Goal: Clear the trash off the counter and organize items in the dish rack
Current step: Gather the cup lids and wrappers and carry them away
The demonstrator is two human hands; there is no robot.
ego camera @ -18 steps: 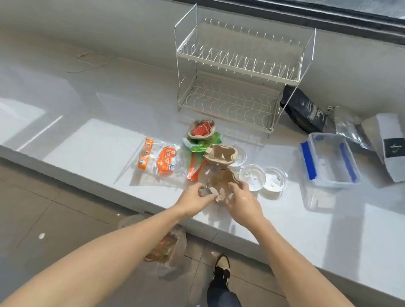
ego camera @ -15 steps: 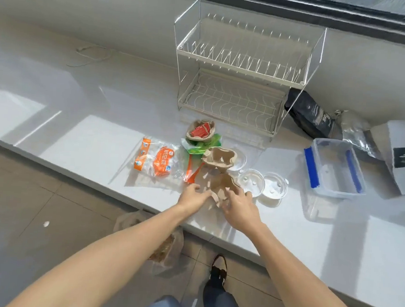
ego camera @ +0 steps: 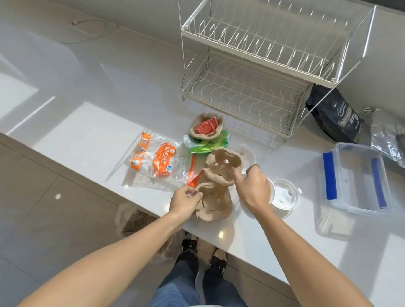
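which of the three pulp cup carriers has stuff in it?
The farthest pulp carrier, nearest the dish rack: it holds red sachets. The two by the hands look empty.

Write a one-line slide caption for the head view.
Both hands, left and right, grip crumpled cardboard cup carriers on the counter before an empty dish rack.

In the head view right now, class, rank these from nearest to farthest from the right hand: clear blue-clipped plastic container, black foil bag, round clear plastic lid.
From the right hand:
1. Round clear plastic lid, just right of it.
2. Clear blue-clipped plastic container, farther right.
3. Black foil bag, back right beside the rack.
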